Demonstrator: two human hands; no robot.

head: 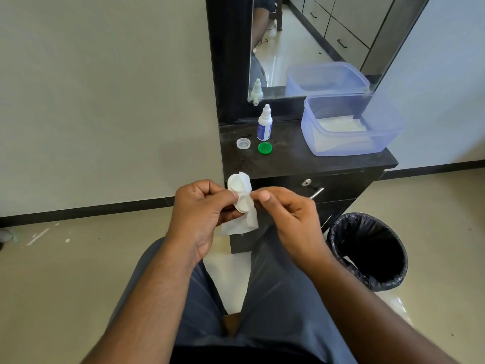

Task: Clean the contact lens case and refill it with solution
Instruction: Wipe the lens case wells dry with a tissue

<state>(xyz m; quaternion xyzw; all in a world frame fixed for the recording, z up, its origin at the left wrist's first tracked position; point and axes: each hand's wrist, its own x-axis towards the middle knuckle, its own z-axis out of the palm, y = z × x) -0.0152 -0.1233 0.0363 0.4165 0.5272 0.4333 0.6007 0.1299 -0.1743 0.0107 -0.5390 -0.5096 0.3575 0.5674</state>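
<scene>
My left hand (pixel 202 206) grips a white two-well contact lens case (pixel 238 193), both wells uncapped and facing me. A white tissue (pixel 242 223) lies behind the case and hangs below it. My right hand (pixel 286 214) pinches the tissue's edge at the case's right side. On the dark dresser top (pixel 294 160) stand a small white solution bottle (pixel 264 124) with a blue label, a clear cap (pixel 243 143) and a green cap (pixel 264 148), both lying open side up.
A translucent blue plastic tub (pixel 351 124) holding white tissues sits on the dresser's right, in front of a mirror (pixel 301 43). A black-lined waste bin (pixel 367 249) stands on the floor to my right. My knees are below my hands.
</scene>
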